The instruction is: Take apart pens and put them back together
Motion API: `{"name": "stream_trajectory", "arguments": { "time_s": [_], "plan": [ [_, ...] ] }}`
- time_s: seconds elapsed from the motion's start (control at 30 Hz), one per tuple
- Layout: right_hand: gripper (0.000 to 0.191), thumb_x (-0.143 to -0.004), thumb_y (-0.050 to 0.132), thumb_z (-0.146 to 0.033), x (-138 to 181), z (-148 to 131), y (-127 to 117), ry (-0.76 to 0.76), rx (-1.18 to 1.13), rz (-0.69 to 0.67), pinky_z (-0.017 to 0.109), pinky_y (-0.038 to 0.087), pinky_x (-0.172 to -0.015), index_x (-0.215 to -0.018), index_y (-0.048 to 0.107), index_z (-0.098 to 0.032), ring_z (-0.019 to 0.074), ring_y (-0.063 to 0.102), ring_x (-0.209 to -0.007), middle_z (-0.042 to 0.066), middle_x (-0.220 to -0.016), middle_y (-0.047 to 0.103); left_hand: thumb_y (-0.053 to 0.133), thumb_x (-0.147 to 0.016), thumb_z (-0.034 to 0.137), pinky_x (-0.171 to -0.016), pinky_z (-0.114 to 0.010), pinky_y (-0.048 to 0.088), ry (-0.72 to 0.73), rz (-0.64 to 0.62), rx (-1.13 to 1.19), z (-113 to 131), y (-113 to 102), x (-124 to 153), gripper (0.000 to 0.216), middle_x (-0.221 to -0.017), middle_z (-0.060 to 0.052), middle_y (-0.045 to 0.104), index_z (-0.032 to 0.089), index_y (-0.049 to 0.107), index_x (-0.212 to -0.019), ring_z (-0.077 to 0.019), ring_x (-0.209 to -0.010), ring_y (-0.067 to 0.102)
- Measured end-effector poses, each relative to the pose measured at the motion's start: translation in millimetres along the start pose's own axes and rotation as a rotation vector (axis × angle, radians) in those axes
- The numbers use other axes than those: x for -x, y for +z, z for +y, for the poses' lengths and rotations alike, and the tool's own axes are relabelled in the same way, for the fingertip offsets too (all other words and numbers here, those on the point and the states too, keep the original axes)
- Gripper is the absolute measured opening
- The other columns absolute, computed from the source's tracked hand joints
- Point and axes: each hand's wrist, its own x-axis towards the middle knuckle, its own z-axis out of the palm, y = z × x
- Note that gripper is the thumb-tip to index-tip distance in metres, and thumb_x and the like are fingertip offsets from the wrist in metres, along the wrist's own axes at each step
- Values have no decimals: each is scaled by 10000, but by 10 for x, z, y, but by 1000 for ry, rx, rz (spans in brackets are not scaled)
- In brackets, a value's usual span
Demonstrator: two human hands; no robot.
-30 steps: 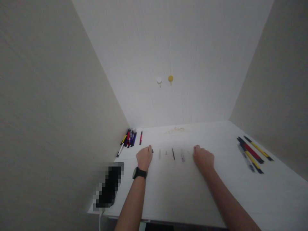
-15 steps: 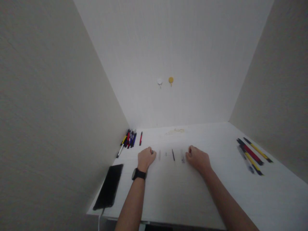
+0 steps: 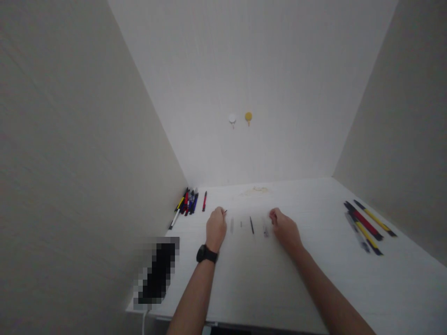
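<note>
My left hand (image 3: pixel 216 227), with a black watch on its wrist, is closed in a pinch on a small black pen part (image 3: pixel 225 211) whose tip pokes out to the right. Between the hands, pen pieces lie in a loose row: a clear tube (image 3: pixel 232 225), a tiny grey piece, perhaps a spring (image 3: pixel 240 224), a dark thin refill (image 3: pixel 252 225) and a clear barrel piece (image 3: pixel 266 230). Just right of that barrel piece is my right hand (image 3: pixel 286 232), its fingers curled together. Whatever those fingers may hold is too small or hidden to make out.
At the back left lies a pile of pens (image 3: pixel 188 201), with a single red pen (image 3: pixel 204 201) beside it. Several pens, among them a red one (image 3: pixel 365 221), lie at the right. A dark, pixelated flat object (image 3: pixel 159 272) with a white cable is at front left. Walls enclose the white table (image 3: pixel 258 284).
My left hand has turned and moved slightly forward, showing the black part's tip at its fingertips. The right hand has shifted a little forward, its fist loosening toward a pinch. The row of pieces stays put.
</note>
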Motion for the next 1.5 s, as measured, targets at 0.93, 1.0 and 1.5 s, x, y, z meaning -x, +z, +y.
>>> {"name": "stream_trajectory", "arguments": {
  "time_s": [0.93,1.0,1.5],
  "plan": [
    [361,-787,620,-526,55,-193,94,-92,-867,-37,230,405,-433,-849,651,-172,97,488,-417,51,-751,709,464,-946,277,-760,-306,459,553,186,293,370,11,150,197,-859,-42,685,187,633,-899,-158,-814,594],
    [357,-787,621,-523,56,-190,94,-103,-866,-41,229,402,-434,-848,651,-173,96,486,-417,49,-751,709,458,-948,287,-757,-311,460,553,180,289,372,7,148,208,-855,-45,683,187,633,-897,-163,-810,596],
    [196,-853,538,-337,41,-193,114,-215,-780,-130,236,388,-510,-751,618,-190,110,468,-476,13,-650,671,524,-918,244,-724,-291,463,636,196,390,401,-2,155,128,-816,-24,682,193,633,-876,-151,-771,580]
  ]
}}
